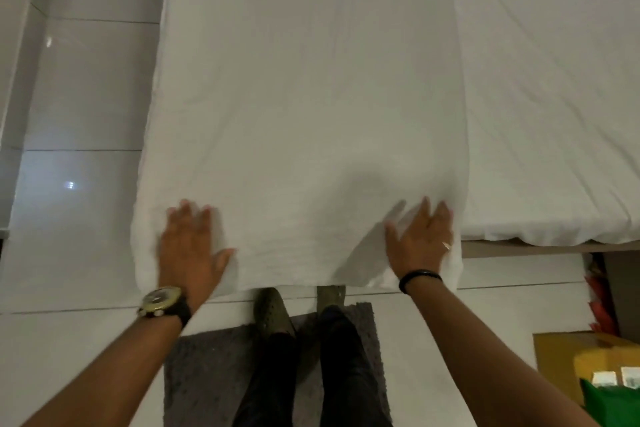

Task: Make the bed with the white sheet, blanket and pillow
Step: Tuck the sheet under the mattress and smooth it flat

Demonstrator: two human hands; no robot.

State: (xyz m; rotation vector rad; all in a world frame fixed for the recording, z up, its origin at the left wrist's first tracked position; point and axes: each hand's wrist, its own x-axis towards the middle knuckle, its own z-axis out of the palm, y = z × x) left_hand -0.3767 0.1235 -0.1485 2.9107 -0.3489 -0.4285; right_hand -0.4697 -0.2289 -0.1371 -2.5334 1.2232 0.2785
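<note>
the white blanket (304, 107) is a long folded strip laid down the left part of the bed (554, 114), its near end hanging over the foot edge. it looks soft, light and limp, likely to wrinkle or slide, so it is best taken at the near corners. the left hand (188, 246) and right hand (420, 241) lie flat on that end, fingers (424, 210) spread, pressing and gripping nothing, cloth beneath the palms.

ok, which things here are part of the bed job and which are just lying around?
Job:
white sheet
left hand, flat on it
right hand, flat on it
bed

Lying about:
grey mat
yellow box
green bag
</note>
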